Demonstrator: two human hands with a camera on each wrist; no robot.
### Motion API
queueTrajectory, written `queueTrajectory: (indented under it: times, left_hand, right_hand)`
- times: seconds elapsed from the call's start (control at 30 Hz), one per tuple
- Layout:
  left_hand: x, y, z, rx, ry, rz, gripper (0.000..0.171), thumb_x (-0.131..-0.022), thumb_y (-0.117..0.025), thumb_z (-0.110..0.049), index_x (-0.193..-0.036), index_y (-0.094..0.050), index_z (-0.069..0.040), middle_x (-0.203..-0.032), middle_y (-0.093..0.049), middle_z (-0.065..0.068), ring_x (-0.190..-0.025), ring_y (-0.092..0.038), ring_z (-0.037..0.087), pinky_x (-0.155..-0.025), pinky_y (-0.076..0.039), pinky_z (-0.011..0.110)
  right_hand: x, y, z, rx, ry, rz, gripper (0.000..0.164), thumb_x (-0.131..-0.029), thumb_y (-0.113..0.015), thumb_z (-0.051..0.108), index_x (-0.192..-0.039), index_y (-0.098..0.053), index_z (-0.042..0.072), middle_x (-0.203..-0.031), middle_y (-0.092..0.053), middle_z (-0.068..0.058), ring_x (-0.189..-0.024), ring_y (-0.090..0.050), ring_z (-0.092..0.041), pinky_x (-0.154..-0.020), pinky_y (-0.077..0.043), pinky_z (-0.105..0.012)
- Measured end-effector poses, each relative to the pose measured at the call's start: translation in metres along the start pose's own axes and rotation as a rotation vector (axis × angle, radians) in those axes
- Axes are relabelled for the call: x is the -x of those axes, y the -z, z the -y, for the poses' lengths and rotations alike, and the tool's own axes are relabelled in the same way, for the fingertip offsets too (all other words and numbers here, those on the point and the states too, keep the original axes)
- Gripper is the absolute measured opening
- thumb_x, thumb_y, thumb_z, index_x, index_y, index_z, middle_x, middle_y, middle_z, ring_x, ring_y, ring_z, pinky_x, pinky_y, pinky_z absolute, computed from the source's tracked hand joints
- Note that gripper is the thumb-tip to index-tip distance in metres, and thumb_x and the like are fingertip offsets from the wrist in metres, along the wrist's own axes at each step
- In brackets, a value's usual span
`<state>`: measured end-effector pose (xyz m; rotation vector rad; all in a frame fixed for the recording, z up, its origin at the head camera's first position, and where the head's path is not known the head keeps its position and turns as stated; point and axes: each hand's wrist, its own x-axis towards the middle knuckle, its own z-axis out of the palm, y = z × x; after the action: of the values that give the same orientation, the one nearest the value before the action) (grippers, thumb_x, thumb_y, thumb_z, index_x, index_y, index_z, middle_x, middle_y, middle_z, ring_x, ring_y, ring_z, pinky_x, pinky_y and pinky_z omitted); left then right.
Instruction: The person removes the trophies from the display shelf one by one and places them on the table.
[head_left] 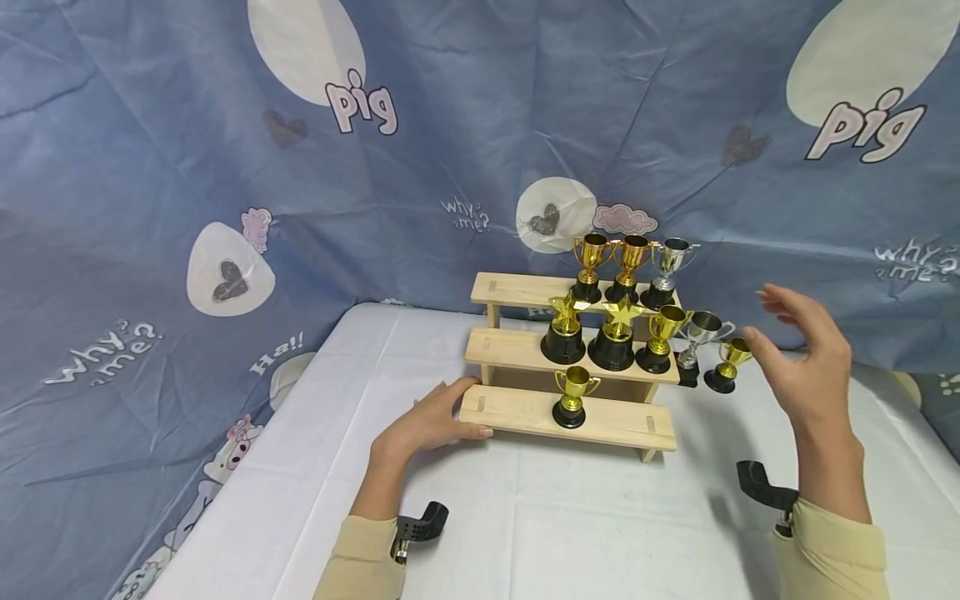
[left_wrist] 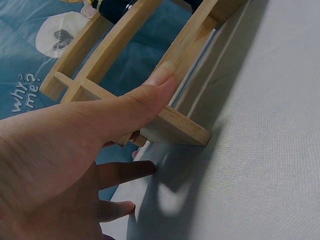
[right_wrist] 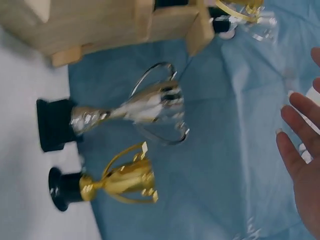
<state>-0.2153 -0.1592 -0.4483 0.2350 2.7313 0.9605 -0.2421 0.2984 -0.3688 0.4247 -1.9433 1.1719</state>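
Observation:
A three-step wooden stand (head_left: 517, 408) bears several small trophies. My left hand (head_left: 431, 417) grips the left end of its lowest step, the thumb on the front edge in the left wrist view. One gold cup trophy (head_left: 573, 385) stands on that step. Two star trophies (head_left: 566, 343) and a gold cup (head_left: 663, 329) occupy the middle step; two gold cups (head_left: 592, 252) and a silver cup (head_left: 670, 260) are on top. Holding nothing, my right hand (head_left: 810, 358) hovers in the air with fingers spread, right of a silver cup (right_wrist: 155, 105) and a gold cup (right_wrist: 130, 180) beside the stand.
A white cloth (head_left: 585, 517) covers the table. Behind and to the left hangs a blue printed curtain (head_left: 450, 100), close to the back of the stand. Black camera mounts (head_left: 423, 523) sit on both wrists.

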Motion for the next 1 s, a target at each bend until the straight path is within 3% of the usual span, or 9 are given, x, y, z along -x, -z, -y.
queueTrajectory:
  times: [0.2, 0.5, 0.8, 0.9, 1.0]
  left_hand:
    - [0.001, 0.000, 0.001, 0.004, 0.006, 0.003, 0.085, -0.073, -0.081, -0.057, -0.146, -0.044, -0.032, -0.156, -0.044, 0.006, -0.153, -0.019, 0.042, -0.115, -0.010, 0.076]
    - [0.000, 0.000, 0.001, 0.003, 0.008, 0.007, 0.086, -0.073, -0.080, -0.058, -0.146, -0.043, -0.033, -0.157, -0.043, 0.006, -0.153, -0.018, 0.041, -0.115, -0.009, 0.076]
    - [0.002, 0.000, -0.001, 0.007, 0.002, 0.011, 0.086, -0.074, -0.081, -0.058, -0.146, -0.044, -0.031, -0.157, -0.043, 0.005, -0.153, -0.018, 0.041, -0.114, -0.009, 0.077]
    - [0.002, 0.001, -0.001, 0.006, 0.003, 0.011, 0.086, -0.074, -0.080, -0.058, -0.147, -0.043, -0.031, -0.157, -0.042, 0.005, -0.153, -0.018, 0.041, -0.114, -0.009, 0.077]
    - [0.002, 0.001, -0.001, 0.007, 0.005, 0.010, 0.086, -0.074, -0.080, -0.058, -0.147, -0.043, -0.031, -0.157, -0.042, 0.005, -0.153, -0.018, 0.041, -0.114, -0.009, 0.077]
  right_hand:
    - [0.001, -0.009, 0.023, -0.072, 0.010, 0.089, 0.058, -0.078, -0.070, -0.016, -0.133, -0.061, -0.001, -0.120, -0.065, 0.015, -0.111, -0.059, -0.003, -0.102, -0.042, -0.015]
    - [0.006, -0.024, 0.043, -0.026, 0.083, 0.269, 0.074, -0.069, -0.074, -0.021, -0.138, -0.057, 0.004, -0.119, -0.062, 0.021, -0.106, -0.058, 0.005, -0.097, -0.039, -0.011]
    - [0.013, -0.040, 0.048, -0.001, 0.143, 0.382, 0.070, -0.066, -0.081, -0.016, -0.130, -0.063, 0.005, -0.113, -0.060, 0.026, -0.100, -0.059, 0.004, -0.091, -0.040, -0.012]
    - [0.013, -0.045, 0.052, -0.009, 0.167, 0.411, 0.071, -0.065, -0.082, -0.014, -0.131, -0.063, 0.007, -0.112, -0.062, 0.021, -0.100, -0.060, 0.002, -0.091, -0.042, -0.012]
    - [0.014, -0.050, 0.055, -0.006, 0.170, 0.453, 0.071, -0.068, -0.082, -0.011, -0.133, -0.062, 0.011, -0.111, -0.068, 0.009, -0.101, -0.060, -0.001, -0.091, -0.043, -0.013]
